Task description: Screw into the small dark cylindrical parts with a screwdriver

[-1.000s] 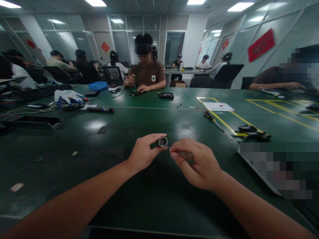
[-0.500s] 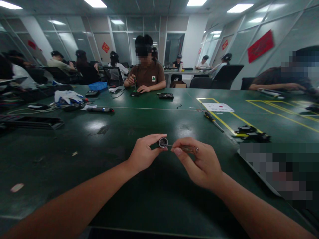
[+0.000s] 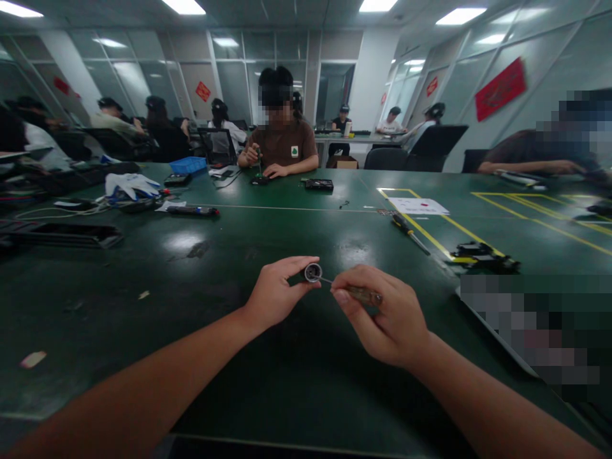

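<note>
Left hand [image 3: 273, 292] pinches a hollow round part [image 3: 312, 273] between thumb and fingers, over the desk [image 3: 287, 395]; the right hand [image 3: 389, 319] is closed round a thin-shafted tool [image 3: 366, 295], its tip at the part's opening. From here the part looks light, stiff, perhaps slippery; its outer wall, behind the rim, seems the best hold.
</note>
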The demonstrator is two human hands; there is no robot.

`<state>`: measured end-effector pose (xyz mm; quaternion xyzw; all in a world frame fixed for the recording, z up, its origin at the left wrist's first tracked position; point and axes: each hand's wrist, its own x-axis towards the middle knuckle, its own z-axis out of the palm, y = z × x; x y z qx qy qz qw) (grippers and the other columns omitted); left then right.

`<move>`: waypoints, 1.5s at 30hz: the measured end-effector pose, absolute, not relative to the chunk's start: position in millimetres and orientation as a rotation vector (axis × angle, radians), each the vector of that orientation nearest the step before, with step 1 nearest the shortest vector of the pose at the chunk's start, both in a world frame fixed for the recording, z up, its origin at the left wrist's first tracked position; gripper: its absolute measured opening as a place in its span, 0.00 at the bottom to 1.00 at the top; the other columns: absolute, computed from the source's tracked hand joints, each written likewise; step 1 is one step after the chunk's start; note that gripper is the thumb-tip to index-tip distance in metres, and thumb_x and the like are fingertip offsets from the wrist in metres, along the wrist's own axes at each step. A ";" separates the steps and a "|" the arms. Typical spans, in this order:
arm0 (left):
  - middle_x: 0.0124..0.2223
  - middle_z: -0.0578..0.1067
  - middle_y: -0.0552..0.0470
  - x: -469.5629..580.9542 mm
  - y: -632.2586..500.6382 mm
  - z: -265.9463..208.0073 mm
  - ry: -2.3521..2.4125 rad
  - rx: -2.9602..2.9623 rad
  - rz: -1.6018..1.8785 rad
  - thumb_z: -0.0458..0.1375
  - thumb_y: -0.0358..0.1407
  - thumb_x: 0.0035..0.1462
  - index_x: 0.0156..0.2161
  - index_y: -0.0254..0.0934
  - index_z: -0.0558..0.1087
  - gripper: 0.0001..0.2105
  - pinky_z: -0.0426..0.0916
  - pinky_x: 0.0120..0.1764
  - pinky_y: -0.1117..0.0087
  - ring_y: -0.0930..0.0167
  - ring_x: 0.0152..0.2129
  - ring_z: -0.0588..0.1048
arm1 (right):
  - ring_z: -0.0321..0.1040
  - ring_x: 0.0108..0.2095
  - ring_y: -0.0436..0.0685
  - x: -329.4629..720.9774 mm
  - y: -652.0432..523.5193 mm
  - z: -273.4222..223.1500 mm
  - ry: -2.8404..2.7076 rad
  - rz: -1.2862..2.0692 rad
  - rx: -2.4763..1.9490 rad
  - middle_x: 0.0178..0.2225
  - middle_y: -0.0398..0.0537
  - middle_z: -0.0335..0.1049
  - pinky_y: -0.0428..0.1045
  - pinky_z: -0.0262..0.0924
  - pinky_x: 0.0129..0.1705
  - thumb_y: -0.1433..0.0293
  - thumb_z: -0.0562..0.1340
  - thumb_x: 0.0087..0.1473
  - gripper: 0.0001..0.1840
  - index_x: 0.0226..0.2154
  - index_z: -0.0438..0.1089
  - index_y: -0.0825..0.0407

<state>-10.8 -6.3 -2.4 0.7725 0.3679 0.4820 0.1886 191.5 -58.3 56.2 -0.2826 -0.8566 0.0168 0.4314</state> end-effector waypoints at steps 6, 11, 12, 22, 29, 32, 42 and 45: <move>0.52 0.80 0.47 -10.7 -7.0 -1.9 1.018 2.184 1.358 0.65 0.36 0.58 0.51 0.38 0.78 0.16 0.73 0.56 0.61 0.65 0.50 0.79 | 0.70 0.31 0.51 193.1 -55.7 55.2 -2.176 0.091 -0.706 0.32 0.44 0.73 0.46 0.62 0.35 0.75 0.59 0.62 0.05 0.40 0.68 0.51; 0.52 0.80 0.48 -11.3 -6.6 -2.6 1.044 2.163 1.345 0.66 0.37 0.57 0.52 0.39 0.78 0.17 0.72 0.56 0.61 0.65 0.50 0.78 | 0.69 0.31 0.51 193.0 -56.8 56.7 -2.164 0.019 -0.704 0.32 0.44 0.73 0.47 0.62 0.36 0.75 0.59 0.61 0.05 0.40 0.68 0.52; 0.52 0.80 0.48 -11.5 -6.6 -2.9 1.050 2.158 1.342 0.66 0.37 0.57 0.52 0.39 0.77 0.17 0.72 0.56 0.61 0.65 0.50 0.78 | 0.69 0.30 0.51 193.0 -57.0 56.9 -2.150 0.016 -0.713 0.31 0.44 0.72 0.46 0.61 0.35 0.74 0.59 0.61 0.05 0.40 0.68 0.52; 0.51 0.81 0.49 -10.7 -7.8 -1.2 1.057 2.168 1.285 0.65 0.38 0.58 0.51 0.39 0.77 0.16 0.72 0.55 0.61 0.65 0.49 0.79 | 0.70 0.30 0.51 193.2 -55.3 55.6 -2.172 0.053 -0.728 0.32 0.44 0.73 0.46 0.62 0.35 0.74 0.59 0.61 0.04 0.39 0.69 0.52; 0.51 0.81 0.49 -10.8 -8.3 0.0 1.063 2.159 1.284 0.65 0.38 0.58 0.51 0.39 0.77 0.16 0.72 0.54 0.62 0.65 0.49 0.78 | 0.69 0.30 0.51 192.6 -55.9 57.3 -2.175 0.089 -0.731 0.31 0.43 0.72 0.46 0.61 0.33 0.74 0.59 0.61 0.04 0.39 0.69 0.52; 0.51 0.81 0.49 -11.1 -8.9 -0.1 1.076 2.146 1.283 0.66 0.37 0.57 0.51 0.40 0.77 0.16 0.71 0.55 0.62 0.65 0.49 0.78 | 0.69 0.29 0.51 193.4 -55.7 56.9 -2.151 0.043 -0.733 0.30 0.43 0.71 0.46 0.60 0.33 0.74 0.59 0.61 0.04 0.38 0.69 0.52; 0.50 0.81 0.49 -10.1 -7.4 -4.3 1.091 2.098 1.342 0.66 0.36 0.56 0.51 0.41 0.77 0.16 0.73 0.54 0.59 0.64 0.47 0.79 | 0.70 0.33 0.54 191.0 -55.7 57.8 -2.217 -0.050 -0.721 0.33 0.46 0.74 0.49 0.62 0.36 0.74 0.59 0.61 0.05 0.41 0.68 0.51; 0.50 0.81 0.49 -10.9 -6.7 -4.7 1.086 2.115 1.357 0.66 0.35 0.57 0.51 0.41 0.78 0.16 0.73 0.54 0.59 0.64 0.47 0.80 | 0.71 0.34 0.55 190.6 -55.3 56.6 -2.222 -0.023 -0.728 0.33 0.47 0.74 0.49 0.63 0.37 0.74 0.59 0.61 0.05 0.41 0.68 0.51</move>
